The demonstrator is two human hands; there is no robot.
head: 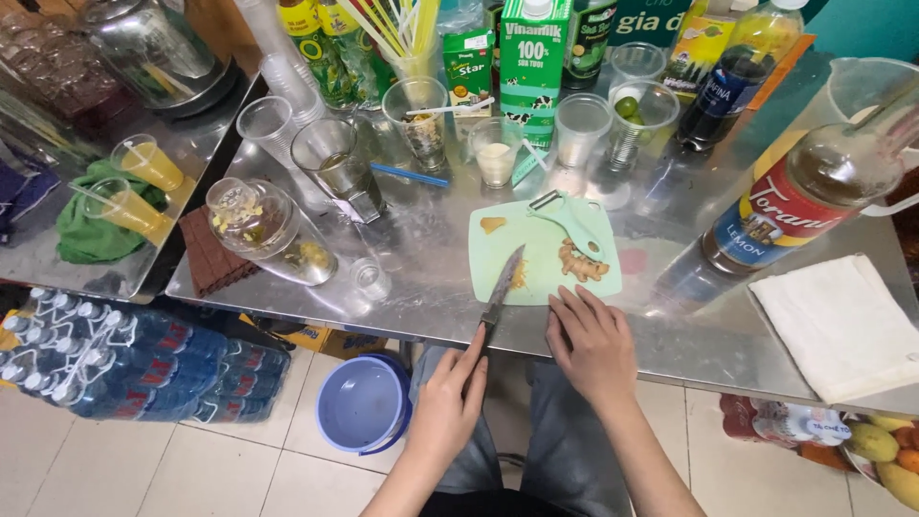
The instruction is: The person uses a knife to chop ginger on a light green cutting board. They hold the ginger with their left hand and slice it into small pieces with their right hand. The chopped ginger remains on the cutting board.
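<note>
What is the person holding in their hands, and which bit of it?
The left hand holds a knife by its handle, blade on the green cutting board. The right hand holds nothing; it rests at the board's edge.

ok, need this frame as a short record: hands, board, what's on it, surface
left hand: grips knife by the handle, blade tip over the board
right hand: flat, fingertips at the board's near edge, holds nothing
cutting board: pale green, on the table
on board: ginger, green peeler, small peel scrap
surface: steel table
</note>
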